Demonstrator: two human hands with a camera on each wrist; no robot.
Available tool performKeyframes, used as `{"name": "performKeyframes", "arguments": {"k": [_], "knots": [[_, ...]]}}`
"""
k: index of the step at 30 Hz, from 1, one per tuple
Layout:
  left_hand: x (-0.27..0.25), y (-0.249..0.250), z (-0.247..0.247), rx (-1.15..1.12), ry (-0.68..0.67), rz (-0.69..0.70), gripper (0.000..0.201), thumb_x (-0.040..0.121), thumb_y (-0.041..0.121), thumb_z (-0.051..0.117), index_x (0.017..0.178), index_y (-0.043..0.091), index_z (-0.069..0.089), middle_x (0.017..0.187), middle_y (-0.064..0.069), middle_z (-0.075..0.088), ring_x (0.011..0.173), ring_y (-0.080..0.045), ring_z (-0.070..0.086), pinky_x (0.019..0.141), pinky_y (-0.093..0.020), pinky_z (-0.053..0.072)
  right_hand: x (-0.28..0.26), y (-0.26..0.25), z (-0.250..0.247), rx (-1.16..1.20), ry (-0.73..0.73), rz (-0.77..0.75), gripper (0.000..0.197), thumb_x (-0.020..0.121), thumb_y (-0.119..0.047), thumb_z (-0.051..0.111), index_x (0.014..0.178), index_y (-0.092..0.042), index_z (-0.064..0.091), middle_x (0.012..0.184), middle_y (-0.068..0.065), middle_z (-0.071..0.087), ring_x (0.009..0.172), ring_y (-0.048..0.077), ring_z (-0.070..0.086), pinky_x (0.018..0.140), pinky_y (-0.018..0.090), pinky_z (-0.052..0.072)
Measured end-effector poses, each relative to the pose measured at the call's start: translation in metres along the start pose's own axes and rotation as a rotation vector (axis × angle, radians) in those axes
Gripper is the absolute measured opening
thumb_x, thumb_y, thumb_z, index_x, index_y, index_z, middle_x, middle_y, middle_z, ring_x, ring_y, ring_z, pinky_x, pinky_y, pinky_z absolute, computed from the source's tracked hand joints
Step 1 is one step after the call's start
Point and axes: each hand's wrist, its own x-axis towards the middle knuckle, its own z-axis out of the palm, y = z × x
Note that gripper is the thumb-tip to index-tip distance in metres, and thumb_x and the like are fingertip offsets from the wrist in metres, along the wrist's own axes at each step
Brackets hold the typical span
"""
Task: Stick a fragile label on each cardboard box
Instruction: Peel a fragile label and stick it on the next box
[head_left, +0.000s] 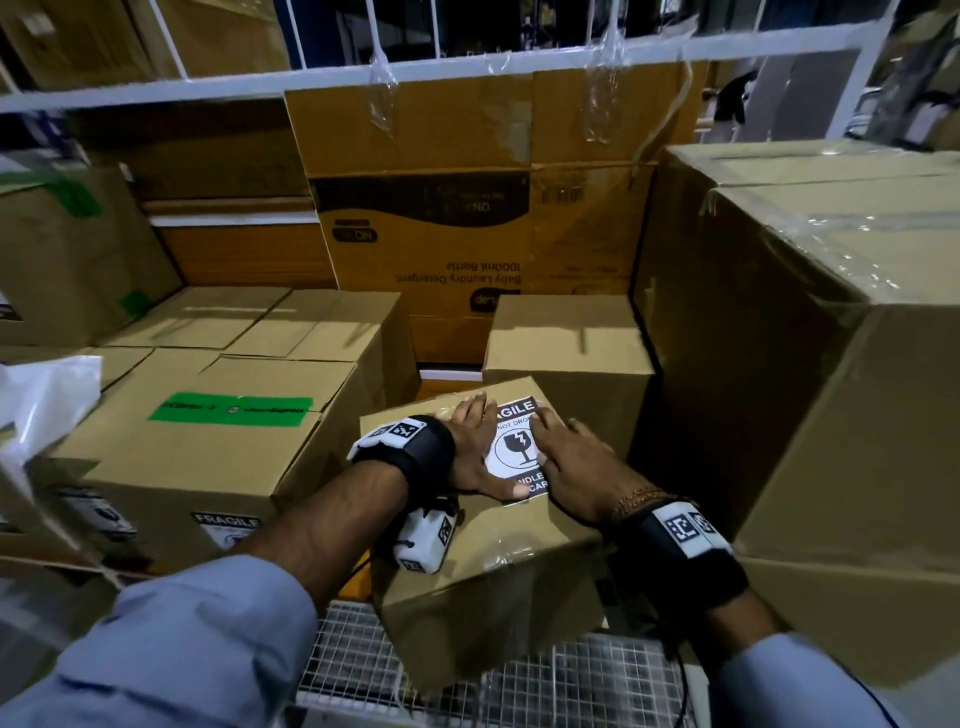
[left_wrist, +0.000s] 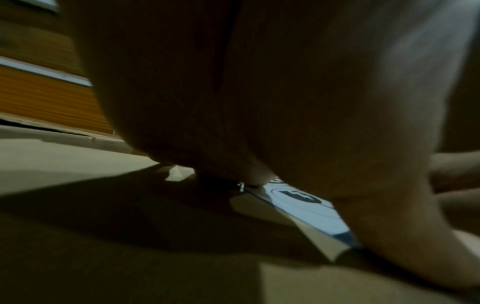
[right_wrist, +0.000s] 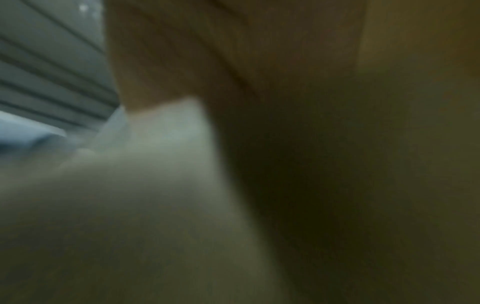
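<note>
A small cardboard box (head_left: 483, 566) sits tilted at the centre of the head view, on a wire-mesh shelf. On its top lies a white fragile label (head_left: 514, 447) with a broken-glass symbol. My left hand (head_left: 475, 452) lies flat on the label's left side, fingers straight. My right hand (head_left: 569, 462) presses flat on its right side. In the left wrist view the palm (left_wrist: 259, 102) fills the frame, with the label (left_wrist: 306, 209) showing beneath it on the box top (left_wrist: 78, 236). The right wrist view is dark and blurred.
A box with a green tape strip (head_left: 208, 452) stands to the left and carries a fragile label (head_left: 228, 527) on its front. Large taped boxes (head_left: 831, 338) rise on the right. A smaller box (head_left: 566, 348) and a detergent carton (head_left: 441, 234) stand behind. Wire mesh (head_left: 467, 670) lies in front.
</note>
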Motion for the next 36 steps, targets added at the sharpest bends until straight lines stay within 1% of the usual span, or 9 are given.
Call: {"name": "performKeyframes", "arguments": {"k": [2,4,11,13,17,22,25,30,36], "knots": [[0.002,-0.001,0.0,-0.001,-0.024,-0.006,0.141,0.073,0.084,0.065,0.159,0.016,-0.024,0.166,-0.008,-0.032,0.154,-0.029,-0.024,0.124,-0.055,-0.003,0.005,0.008,0.008,0.003,-0.015,-0.015,0.06,0.109,-0.032,0.034,0.166,-0.023,0.015,0.174,-0.005,0.008,0.152,0.031,0.029,0.124,0.05,0.028],[0.001,0.0,-0.001,-0.005,-0.034,-0.002,0.144,0.071,0.084,0.067,0.159,0.019,-0.025,0.165,-0.007,-0.033,0.154,-0.029,-0.026,0.123,-0.056,-0.004,0.008,0.012,0.009,-0.008,-0.02,-0.006,0.061,0.109,-0.035,0.031,0.166,-0.024,0.011,0.174,-0.007,0.005,0.149,0.028,0.034,0.121,0.05,0.033],[0.0,0.001,-0.002,0.009,-0.032,-0.004,0.144,0.07,0.086,0.067,0.159,0.018,-0.025,0.166,-0.007,-0.031,0.155,-0.029,-0.023,0.123,-0.059,-0.003,0.03,0.005,0.002,-0.035,-0.085,0.045,0.063,0.109,-0.038,0.027,0.166,-0.025,0.004,0.173,-0.011,-0.005,0.141,0.036,0.045,0.117,0.049,0.037],[0.0,0.002,-0.003,0.015,-0.035,-0.002,0.142,0.072,0.085,0.066,0.159,0.018,-0.024,0.166,-0.007,-0.03,0.155,-0.03,-0.023,0.123,-0.059,-0.003,0.032,0.006,0.003,-0.038,-0.087,0.048,0.063,0.11,-0.039,0.027,0.166,-0.025,0.004,0.173,-0.011,-0.005,0.141,0.036,0.045,0.117,0.048,0.037],[-0.005,0.007,-0.008,0.025,-0.055,0.006,0.14,0.076,0.081,0.067,0.159,0.014,-0.025,0.166,-0.01,-0.031,0.154,-0.031,-0.025,0.124,-0.054,-0.005,0.025,0.007,0.006,-0.059,-0.064,0.048,0.062,0.111,-0.04,0.026,0.167,-0.025,0.004,0.174,-0.01,-0.003,0.142,0.033,0.045,0.117,0.047,0.038],[-0.005,0.01,-0.009,0.037,-0.052,-0.003,0.14,0.077,0.078,0.067,0.158,0.01,-0.024,0.167,-0.014,-0.028,0.155,-0.033,-0.022,0.125,-0.048,-0.005,0.005,0.007,0.006,-0.095,-0.049,0.023,0.062,0.112,-0.04,0.027,0.166,-0.022,0.005,0.174,-0.006,0.0,0.143,0.029,0.044,0.117,0.044,0.039],[-0.005,0.011,-0.009,0.039,-0.037,-0.005,0.138,0.079,0.077,0.067,0.158,0.008,-0.023,0.167,-0.015,-0.026,0.155,-0.032,-0.02,0.125,-0.045,-0.006,-0.009,0.008,0.006,-0.12,-0.047,0.027,0.062,0.111,-0.041,0.027,0.167,-0.022,0.007,0.174,-0.006,0.003,0.144,0.026,0.041,0.119,0.046,0.037],[-0.009,0.009,-0.005,0.011,-0.01,-0.003,0.138,0.079,0.077,0.066,0.158,0.007,-0.023,0.167,-0.014,-0.027,0.156,-0.032,-0.02,0.125,-0.045,-0.004,-0.039,0.008,0.009,-0.185,-0.008,0.049,0.061,0.11,-0.044,0.027,0.166,-0.023,0.014,0.174,-0.005,0.011,0.149,0.026,0.033,0.119,0.048,0.036],[-0.018,0.014,-0.009,0.013,-0.021,0.018,0.136,0.081,0.076,0.065,0.159,0.008,-0.023,0.167,-0.013,-0.028,0.155,-0.032,-0.021,0.125,-0.046,-0.004,-0.062,0.0,0.009,-0.289,0.069,0.061,0.059,0.108,-0.042,0.031,0.163,-0.023,0.025,0.171,-0.003,0.024,0.154,0.026,0.028,0.121,0.045,0.032]]}}
